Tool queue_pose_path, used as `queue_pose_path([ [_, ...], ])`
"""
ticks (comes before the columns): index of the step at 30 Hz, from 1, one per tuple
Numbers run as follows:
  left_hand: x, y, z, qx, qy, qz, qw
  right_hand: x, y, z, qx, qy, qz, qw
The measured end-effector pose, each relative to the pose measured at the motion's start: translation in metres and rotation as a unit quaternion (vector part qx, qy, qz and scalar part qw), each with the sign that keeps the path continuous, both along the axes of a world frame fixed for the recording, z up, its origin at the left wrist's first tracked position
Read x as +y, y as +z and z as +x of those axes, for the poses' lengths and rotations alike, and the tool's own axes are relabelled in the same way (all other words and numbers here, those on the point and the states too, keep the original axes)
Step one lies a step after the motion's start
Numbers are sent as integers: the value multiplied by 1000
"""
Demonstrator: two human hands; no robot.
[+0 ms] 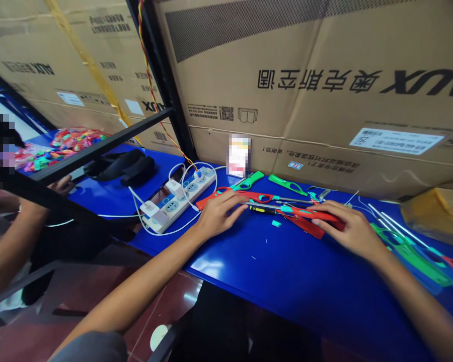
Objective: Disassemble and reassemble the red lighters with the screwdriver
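Note:
My right hand [349, 223] is closed around the red handle of a long-necked lighter [317, 213], thumb in front and fingers over the top. The lighter's thin metal neck points left. At its tip, the thumb and fingers of my left hand [222, 213] come together, apparently pinching the end. Just below the neck lies a black-and-yellow tool handle [262, 209]. Another red lighter [254, 195] lies behind my left fingertips. Under the held lighter is a red handle piece [307, 227]. A small turquoise part [276, 223] rests in front.
Green lighter handles [289, 185] lie at the back; more lighters [411, 251] are at right. A power strip [181, 198] with cables sits left, a phone [238, 156] leans on a cardboard box [324, 115]. Beyond a black frame post [166, 75], another person's hand [62, 186] shows.

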State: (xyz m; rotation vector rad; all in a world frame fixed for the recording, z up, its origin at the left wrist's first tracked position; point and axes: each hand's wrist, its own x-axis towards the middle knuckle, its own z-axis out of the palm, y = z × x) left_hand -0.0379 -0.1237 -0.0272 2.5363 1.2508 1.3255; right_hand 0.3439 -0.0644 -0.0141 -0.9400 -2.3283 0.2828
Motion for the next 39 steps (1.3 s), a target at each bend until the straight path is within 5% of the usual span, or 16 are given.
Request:
queue_pose_path([
  [22, 2, 3, -3, -31, 61, 38, 997, 0, 9, -4, -5, -16, 75, 997],
  [39, 0, 7, -3, -39, 25, -24, 999, 3, 5, 0, -40, -19, 54, 998],
])
